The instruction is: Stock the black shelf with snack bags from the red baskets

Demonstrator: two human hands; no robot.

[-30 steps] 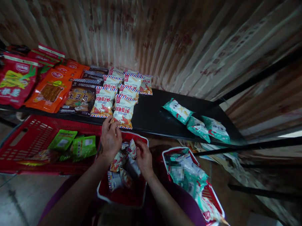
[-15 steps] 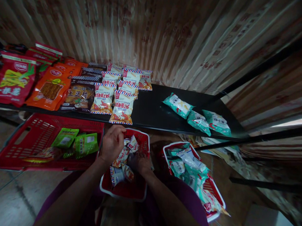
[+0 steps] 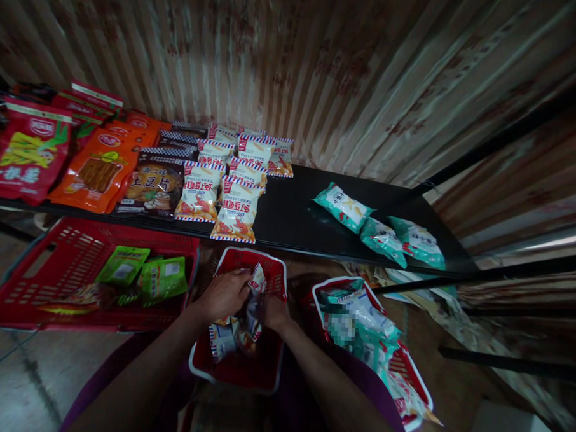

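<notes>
Both my hands are down inside a small red basket with a white rim, among white snack bags with blue-and-red striped edges. My left hand lies over the bags at the basket's left side, its fingers bent and their tips partly hidden. From the right, my right hand closes on a crumpled snack bag, blurred and in shadow. Just above the basket, at the front edge of a black shelf, matching snack bags stand in two rows.
Brown potato-chip bags, orange bags and red bags fill the shelf's left. Three teal bags lie at its right. A red basket holds green packets; another basket holds teal bags. Black posts stand right.
My left hand has gone from the basket's left rim down into it, onto the bags. My right hand has shifted slightly, and the bags between the hands have moved.
</notes>
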